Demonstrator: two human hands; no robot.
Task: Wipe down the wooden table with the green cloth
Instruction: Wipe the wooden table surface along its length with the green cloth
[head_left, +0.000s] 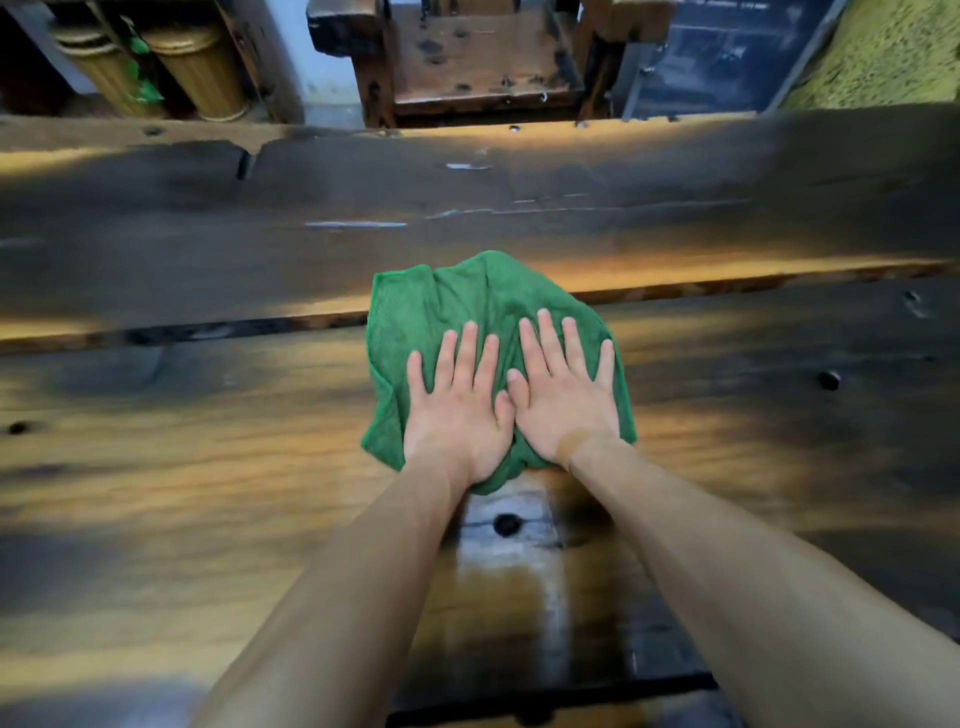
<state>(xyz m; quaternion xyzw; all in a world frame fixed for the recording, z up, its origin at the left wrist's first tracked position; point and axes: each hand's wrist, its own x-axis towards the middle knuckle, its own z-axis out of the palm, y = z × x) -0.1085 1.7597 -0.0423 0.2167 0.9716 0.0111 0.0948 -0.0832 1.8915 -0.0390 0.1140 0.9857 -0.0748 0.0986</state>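
The green cloth (478, 312) lies bunched on the wooden surface (208, 467), across the dark seam between its two planks. Your left hand (457, 410) and right hand (563, 397) press flat on the cloth side by side, fingers spread and straight, thumbs touching. Just behind your wrists a wet, glossy streak (511, 566) shows on the wood around a dark knot hole (506, 525). Beyond the far edge stands a worn wooden chair (478, 57), and to its left two ribbed bamboo-coloured bins (156, 67). A yellow-green rug (883, 47) shows at far right.
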